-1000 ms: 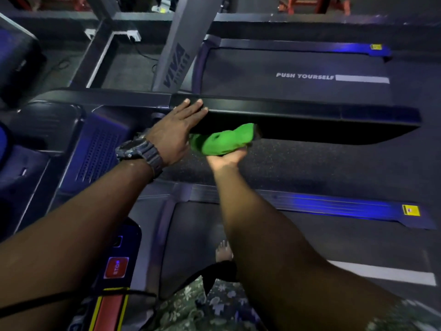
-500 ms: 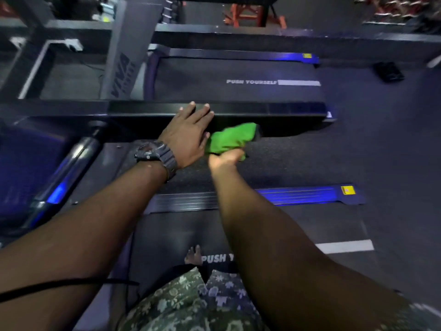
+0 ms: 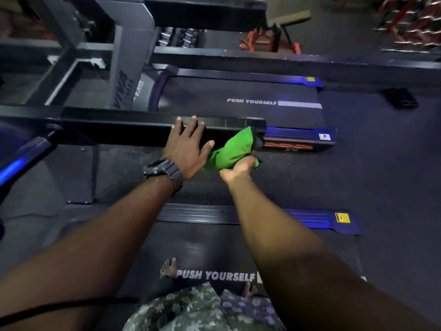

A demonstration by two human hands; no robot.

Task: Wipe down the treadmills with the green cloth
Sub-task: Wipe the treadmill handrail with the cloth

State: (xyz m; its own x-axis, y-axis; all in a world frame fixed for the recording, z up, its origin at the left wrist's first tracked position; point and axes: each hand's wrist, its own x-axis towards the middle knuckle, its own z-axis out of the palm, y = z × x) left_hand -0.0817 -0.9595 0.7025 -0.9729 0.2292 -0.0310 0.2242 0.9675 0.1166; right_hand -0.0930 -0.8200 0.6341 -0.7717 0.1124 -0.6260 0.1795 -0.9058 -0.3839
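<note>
Two hands at treadmill rail (image 3: 133, 126) — left hand (image 3: 185, 149) flat, fingers straight; right hand (image 3: 236, 169) clenched round green cloth (image 3: 232, 149) at rail's end.

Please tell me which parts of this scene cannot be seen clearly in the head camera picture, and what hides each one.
- Right hand: its grip on the green cloth is seen from behind; the fingers are hidden by the cloth.
- Black handrail: the end under the cloth is covered, so how clean it is cannot be told.
- Red racks, top right: blurred and cut by the edge.
- Yellow label: too small to read.
</note>
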